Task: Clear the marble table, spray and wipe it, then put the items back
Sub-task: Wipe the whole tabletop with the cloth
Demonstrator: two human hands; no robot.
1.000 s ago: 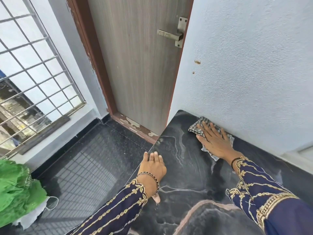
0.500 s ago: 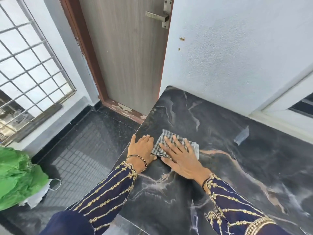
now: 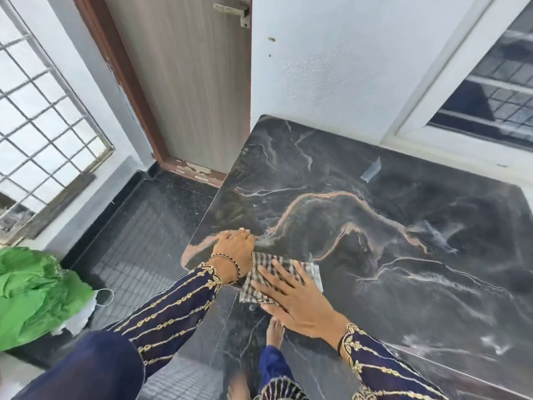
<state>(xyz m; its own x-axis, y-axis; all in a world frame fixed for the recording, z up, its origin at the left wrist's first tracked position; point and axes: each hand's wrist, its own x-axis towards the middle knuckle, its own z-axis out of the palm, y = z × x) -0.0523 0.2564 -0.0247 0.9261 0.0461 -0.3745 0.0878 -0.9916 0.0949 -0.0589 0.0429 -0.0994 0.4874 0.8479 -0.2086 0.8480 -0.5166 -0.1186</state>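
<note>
Wiping is the step in hand: the right hand (image 3: 294, 298) presses the checked cloth (image 3: 261, 265) flat at lower centre, on the table (image 3: 375, 226) by its near edge, grip released, fingers spread. The left hand (image 3: 235, 249) rests beside it, fingers relaxed, grasping nothing. Next, I'd judge, comes a firm sweep rightward across the marble.

Head-worn wide view, facing down, close over marble table (image 3: 375, 255), edges apparently warped

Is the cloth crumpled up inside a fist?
No, the right hand presses flat on the checked cloth, fingers straight, on the marble table.
</note>
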